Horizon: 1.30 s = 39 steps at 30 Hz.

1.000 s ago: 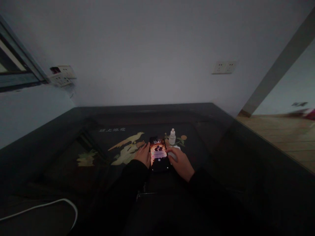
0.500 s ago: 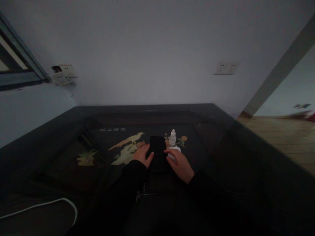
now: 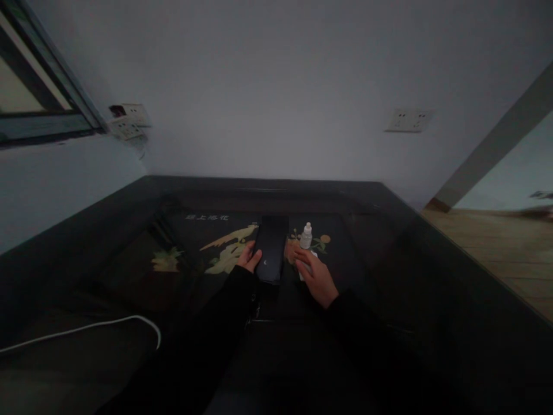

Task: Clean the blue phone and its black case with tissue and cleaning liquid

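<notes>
My left hand [image 3: 249, 257] grips the left edge of a black phone [image 3: 271, 251], its thumb lying over the front. The phone is tilted, and a small pale crescent mark shows on its dark face. To the right, my right hand [image 3: 317, 278] has its fingers stretched out above a small white item [image 3: 303, 269], mostly hidden beneath it; I cannot tell whether they touch. Just beyond those fingertips a small white dropper bottle [image 3: 306, 237] stands upright with its cap on.
The dark glossy table [image 3: 345, 346] carries a bird-and-flower picture [image 3: 228, 253] on its top. A white cable [image 3: 103, 324] curves along the left front. Behind stands a pale wall with sockets [image 3: 409, 120]; a window [image 3: 34, 75] is at upper left.
My left hand has taken hold of the phone and tilted it, so its face now shows a crescent mark. My right hand has moved off its edge, to the right. The view has shifted slightly.
</notes>
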Motion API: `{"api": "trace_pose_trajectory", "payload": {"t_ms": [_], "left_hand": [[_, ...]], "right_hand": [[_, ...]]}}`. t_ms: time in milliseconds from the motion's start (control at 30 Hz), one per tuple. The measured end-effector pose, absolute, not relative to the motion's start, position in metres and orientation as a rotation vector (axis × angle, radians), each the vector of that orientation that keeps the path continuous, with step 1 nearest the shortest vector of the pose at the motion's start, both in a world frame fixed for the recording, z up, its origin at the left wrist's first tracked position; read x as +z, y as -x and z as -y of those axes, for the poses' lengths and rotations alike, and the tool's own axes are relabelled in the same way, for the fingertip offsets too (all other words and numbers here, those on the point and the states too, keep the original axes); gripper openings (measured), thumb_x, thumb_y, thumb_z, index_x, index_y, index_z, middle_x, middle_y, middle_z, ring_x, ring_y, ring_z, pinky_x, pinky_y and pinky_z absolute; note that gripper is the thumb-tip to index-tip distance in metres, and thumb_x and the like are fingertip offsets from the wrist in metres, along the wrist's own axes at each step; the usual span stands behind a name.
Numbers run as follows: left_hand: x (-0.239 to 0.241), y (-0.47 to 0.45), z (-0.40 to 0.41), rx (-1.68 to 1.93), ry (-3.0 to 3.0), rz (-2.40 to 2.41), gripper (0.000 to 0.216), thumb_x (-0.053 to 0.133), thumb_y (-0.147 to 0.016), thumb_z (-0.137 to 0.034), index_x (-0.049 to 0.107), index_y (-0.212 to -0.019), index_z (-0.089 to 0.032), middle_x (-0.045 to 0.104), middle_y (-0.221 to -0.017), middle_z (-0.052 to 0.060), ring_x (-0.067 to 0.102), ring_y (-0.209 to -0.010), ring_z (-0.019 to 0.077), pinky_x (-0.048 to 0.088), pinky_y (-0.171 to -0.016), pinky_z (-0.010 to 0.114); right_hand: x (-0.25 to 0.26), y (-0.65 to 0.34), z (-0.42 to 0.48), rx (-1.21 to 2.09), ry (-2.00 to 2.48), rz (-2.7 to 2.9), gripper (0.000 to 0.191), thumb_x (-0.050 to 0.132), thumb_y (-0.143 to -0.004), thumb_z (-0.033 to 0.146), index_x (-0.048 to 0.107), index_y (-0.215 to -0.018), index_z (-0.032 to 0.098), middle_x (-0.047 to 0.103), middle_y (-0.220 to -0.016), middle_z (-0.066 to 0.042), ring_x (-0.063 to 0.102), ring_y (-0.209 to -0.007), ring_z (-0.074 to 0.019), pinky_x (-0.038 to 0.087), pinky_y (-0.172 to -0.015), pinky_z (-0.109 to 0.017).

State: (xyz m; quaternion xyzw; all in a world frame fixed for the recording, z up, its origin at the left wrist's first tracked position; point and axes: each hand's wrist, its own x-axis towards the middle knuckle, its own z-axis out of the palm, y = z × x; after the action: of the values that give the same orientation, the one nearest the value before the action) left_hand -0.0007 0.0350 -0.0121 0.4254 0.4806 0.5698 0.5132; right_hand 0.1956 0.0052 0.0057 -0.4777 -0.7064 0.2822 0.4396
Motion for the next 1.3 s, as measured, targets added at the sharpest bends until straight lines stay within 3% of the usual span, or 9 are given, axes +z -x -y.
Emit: {"api": "trace_pose_trajectory", "payload": {"t_ms": [133,333,433,533,633,800,933,1100,1300], "left_hand": [[-0.007,0.009,-0.021,1.419,-0.916,-1.161,0.076,0.064,-0.063,-0.052,0.044,-0.126,-0.016,0.065,-0.104,0.008,0.063,-0.089,0.0198,0.05,-0.078,0.03],[0.009,0.019,0.002,1.329,-0.949,-1.13,0.051,0.074,-0.05,-0.045,0.069,-0.096,-0.023,0.068,-0.099,0.005,0.06,-0.097,0.0262,0.042,-0.092,0.04],[0.015,0.025,0.007,1.189,-1.123,-1.098,0.048,0.076,-0.045,-0.04,0.07,-0.09,-0.025,0.069,-0.096,0.005,0.059,-0.098,0.0288,0.035,-0.097,0.047],[0.017,0.028,0.007,1.122,-1.322,-1.063,0.055,0.073,-0.049,-0.041,0.065,-0.102,-0.028,0.065,-0.108,0.004,0.054,-0.107,0.0284,0.031,-0.1,0.048],[0.016,0.029,0.002,1.262,-1.365,-1.188,0.061,0.072,-0.051,-0.042,0.062,-0.108,-0.024,0.061,-0.116,0.007,0.052,-0.11,0.0269,0.035,-0.097,0.044],[0.011,0.034,-0.008,1.45,-1.276,-1.383,0.064,0.062,-0.063,-0.048,0.052,-0.117,-0.014,0.062,-0.107,0.01,0.059,-0.089,0.0203,0.046,-0.078,0.032],[0.008,0.04,-0.013,1.51,-1.221,-1.464,0.055,0.064,-0.061,-0.047,0.058,-0.105,-0.013,0.062,-0.101,0.008,0.057,-0.089,0.0181,0.045,-0.076,0.027],[0.005,0.037,-0.014,1.483,-1.061,-1.527,0.049,0.067,-0.055,-0.05,0.063,-0.084,-0.011,0.064,-0.07,0.005,0.059,-0.064,0.0163,0.048,-0.061,0.028],[0.003,0.031,-0.013,1.54,-0.956,-1.539,0.053,0.067,-0.053,-0.054,0.063,-0.085,-0.013,0.061,-0.069,0.002,0.057,-0.061,0.0139,0.047,-0.06,0.026]], "right_hand": [[0.011,-0.197,-0.001,0.773,1.144,1.624,0.025,0.047,-0.084,0.034,0.06,-0.1,0.02,0.062,-0.105,-0.008,0.056,-0.102,-0.0218,0.041,-0.092,-0.038],[0.023,-0.195,0.01,1.099,1.049,1.405,0.043,0.034,-0.088,0.043,0.041,-0.123,0.02,0.063,-0.099,-0.009,0.064,-0.066,-0.016,0.052,-0.053,-0.029],[0.026,-0.198,0.012,1.277,1.01,1.349,0.048,0.044,-0.084,0.043,0.042,-0.125,0.018,0.064,-0.079,-0.005,0.064,-0.056,-0.0172,0.051,-0.045,-0.029],[0.023,-0.202,0.009,1.366,0.978,1.293,0.044,0.055,-0.078,0.038,0.052,-0.116,0.017,0.063,-0.07,-0.003,0.064,-0.056,-0.0174,0.054,-0.049,-0.031],[0.016,-0.204,0.006,1.37,0.945,1.214,0.044,0.056,-0.078,0.037,0.051,-0.119,0.02,0.063,-0.079,-0.003,0.064,-0.063,-0.0155,0.056,-0.059,-0.032],[0.005,-0.199,0.006,1.457,0.861,1.208,0.052,0.06,-0.075,0.031,0.046,-0.124,0.022,0.059,-0.087,-0.001,0.063,-0.074,-0.0145,0.055,-0.076,-0.039],[0.001,-0.195,0.008,1.543,0.801,1.263,0.051,0.063,-0.071,0.023,0.047,-0.12,0.023,0.058,-0.093,-0.001,0.06,-0.084,-0.0156,0.053,-0.082,-0.041],[0.002,-0.197,0.006,1.568,0.759,1.323,0.053,0.059,-0.072,0.016,0.039,-0.119,0.027,0.056,-0.096,0.0,0.059,-0.079,-0.0119,0.052,-0.082,-0.04],[0.002,-0.194,0.006,1.554,0.762,1.405,0.066,0.058,-0.067,0.01,0.029,-0.123,0.026,0.054,-0.097,-0.002,0.06,-0.078,-0.0118,0.053,-0.075,-0.033]]}}
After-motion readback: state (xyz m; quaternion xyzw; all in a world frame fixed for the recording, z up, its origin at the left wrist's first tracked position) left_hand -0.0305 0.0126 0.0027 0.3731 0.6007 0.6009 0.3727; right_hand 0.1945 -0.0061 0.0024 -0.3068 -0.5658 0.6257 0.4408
